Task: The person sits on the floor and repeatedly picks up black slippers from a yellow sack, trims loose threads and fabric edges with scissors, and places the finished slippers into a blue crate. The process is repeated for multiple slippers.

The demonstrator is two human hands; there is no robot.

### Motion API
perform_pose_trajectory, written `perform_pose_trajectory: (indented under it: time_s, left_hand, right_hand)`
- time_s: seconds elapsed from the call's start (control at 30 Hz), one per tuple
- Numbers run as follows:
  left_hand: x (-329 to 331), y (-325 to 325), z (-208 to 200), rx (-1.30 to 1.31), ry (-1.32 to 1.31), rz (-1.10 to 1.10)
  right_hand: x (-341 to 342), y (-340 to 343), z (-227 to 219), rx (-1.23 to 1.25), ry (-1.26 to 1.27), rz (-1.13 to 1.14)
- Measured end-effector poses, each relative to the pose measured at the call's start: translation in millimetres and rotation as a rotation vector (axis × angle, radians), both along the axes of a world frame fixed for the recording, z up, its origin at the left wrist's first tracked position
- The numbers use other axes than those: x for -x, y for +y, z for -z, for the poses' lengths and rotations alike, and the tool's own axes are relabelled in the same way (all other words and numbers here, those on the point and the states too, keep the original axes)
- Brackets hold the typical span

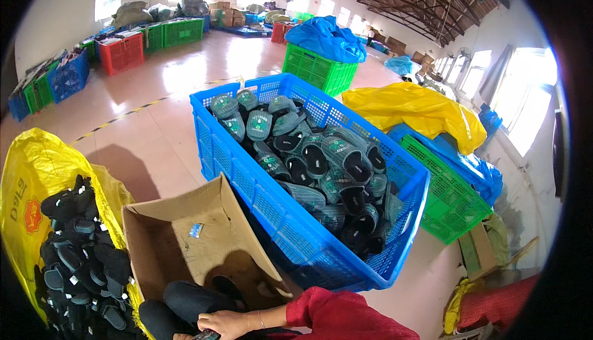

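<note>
At the lower edge, my right hand [225, 324], below a red sleeve, has its fingers closed round a small dark item [208, 335], cut off by the edge. Only a sliver of my left hand [183, 336] shows beside it, its fingers mostly hidden. Both hands are over my dark-clad legs [191, 303]. Just ahead is an open cardboard box [157, 232] with a small blue-and-white scrap inside. Beyond it to the right, a long blue plastic crate [272, 229] holds a heap of dark grey slippers [259, 125] with green prints and black linings.
At my left stands a yellow woven sack [25, 173] full of black slipper-like pieces [80, 259]. Green crates [448, 195] under yellow and blue sheeting [414, 108] stand to the right. Another green crate [318, 68] is behind the blue one. Red, green and blue crates line the far wall.
</note>
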State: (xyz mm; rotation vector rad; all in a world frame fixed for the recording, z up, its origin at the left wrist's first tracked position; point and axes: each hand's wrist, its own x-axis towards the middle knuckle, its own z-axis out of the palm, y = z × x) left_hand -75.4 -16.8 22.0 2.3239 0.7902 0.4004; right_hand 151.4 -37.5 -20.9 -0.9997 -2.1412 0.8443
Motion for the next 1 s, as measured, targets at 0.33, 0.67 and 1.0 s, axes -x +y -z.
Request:
perform_pose_trajectory:
  time_s: [0.33, 0.67, 1.0]
  left_hand:
    - [11.2, -24.5, 2.9, -0.05, 0.081, -0.214]
    - [7.0, 2.4, 12.7, -0.214, 0.078, -0.447]
    - [-19.8, 60.6, -22.8, -0.146, 0.093, -0.456]
  right_hand:
    - [18.8, 1.0, -6.6, 0.015, 0.008, 0.053]
    - [51.9, 24.6, 22.2, 0.227, 0.09, 0.311]
    - [13.6, 93.4, -36.8, 0.255, -0.092, 0.272]
